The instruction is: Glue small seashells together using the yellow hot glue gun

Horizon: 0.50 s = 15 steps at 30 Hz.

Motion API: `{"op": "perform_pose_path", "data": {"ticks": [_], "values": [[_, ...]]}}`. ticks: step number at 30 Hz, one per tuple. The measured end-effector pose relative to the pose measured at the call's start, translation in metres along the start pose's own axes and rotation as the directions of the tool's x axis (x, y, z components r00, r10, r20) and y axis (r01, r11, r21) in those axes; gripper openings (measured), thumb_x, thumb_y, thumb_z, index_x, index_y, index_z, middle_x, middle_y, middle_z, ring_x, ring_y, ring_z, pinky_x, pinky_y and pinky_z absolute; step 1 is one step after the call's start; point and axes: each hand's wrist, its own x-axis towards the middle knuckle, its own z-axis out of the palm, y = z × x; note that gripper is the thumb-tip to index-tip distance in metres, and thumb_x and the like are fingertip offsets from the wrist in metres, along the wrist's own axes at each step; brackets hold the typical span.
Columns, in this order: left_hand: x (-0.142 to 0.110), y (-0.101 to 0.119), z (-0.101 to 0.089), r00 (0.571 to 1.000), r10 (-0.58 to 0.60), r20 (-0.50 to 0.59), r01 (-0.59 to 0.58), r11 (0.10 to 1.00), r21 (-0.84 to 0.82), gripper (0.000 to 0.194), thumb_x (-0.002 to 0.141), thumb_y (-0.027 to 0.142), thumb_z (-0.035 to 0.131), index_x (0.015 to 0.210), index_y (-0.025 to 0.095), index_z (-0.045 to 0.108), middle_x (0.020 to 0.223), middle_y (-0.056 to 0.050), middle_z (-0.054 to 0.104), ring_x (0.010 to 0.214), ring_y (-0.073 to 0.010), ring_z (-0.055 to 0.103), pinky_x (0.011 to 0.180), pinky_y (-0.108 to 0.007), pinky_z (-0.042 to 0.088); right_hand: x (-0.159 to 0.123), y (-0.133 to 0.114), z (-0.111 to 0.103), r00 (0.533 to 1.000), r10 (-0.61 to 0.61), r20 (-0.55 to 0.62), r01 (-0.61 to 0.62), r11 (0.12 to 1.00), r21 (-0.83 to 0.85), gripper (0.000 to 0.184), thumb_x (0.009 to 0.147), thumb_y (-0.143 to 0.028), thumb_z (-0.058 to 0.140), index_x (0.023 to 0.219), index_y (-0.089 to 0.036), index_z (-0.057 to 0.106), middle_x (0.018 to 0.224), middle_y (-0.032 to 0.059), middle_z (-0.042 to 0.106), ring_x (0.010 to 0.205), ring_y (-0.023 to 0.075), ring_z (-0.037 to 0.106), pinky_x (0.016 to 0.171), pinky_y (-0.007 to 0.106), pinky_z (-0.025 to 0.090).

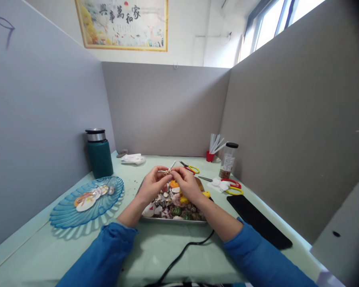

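Observation:
My left hand (154, 182) and my right hand (186, 183) meet above the metal tray (173, 220), fingertips pinched together. Between them is a small beige-and-brown cluster (168, 172) that looks like tiny shells, partly covered by the fingers. A thin white stick (172, 164) shows just behind the fingertips; whether it touches the cluster I cannot tell. Below the hands, the tray is full of mixed shells (165, 213), white, green, orange and reddish. A yellow tool (207, 194), possibly a glue gun, lies partly hidden by my right forearm.
To the left stands a blue scalloped plate (58, 215) bearing several shells, with a green bottle (99, 157) behind. Scissors (235, 187), a black phone-like slab (259, 221), a lidded jar (229, 161) and a red cup (210, 156) of white sticks are right. A black cord (187, 246) crosses the front.

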Motion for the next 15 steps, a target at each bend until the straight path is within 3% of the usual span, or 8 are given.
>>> {"op": "perform_pose_path", "data": {"ticks": [15], "values": [[0.0024,-0.0013,-0.0021,0.999,0.010,-0.046,-0.010,1.000,-0.004,0.029,0.071,0.037,0.065,0.082,0.013,0.056,0.060,0.002,0.057,0.042,-0.0066,0.050,0.040,-0.018,0.035,-0.0014,0.0007,-0.0003,1.000,0.012,-0.004,-0.012,1.000,0.014,0.021,0.086,-0.036,0.048,0.087,-0.018,0.058,0.083,0.0015,0.063,0.073,0.0145,0.058,0.064,0.024,0.045]]}}
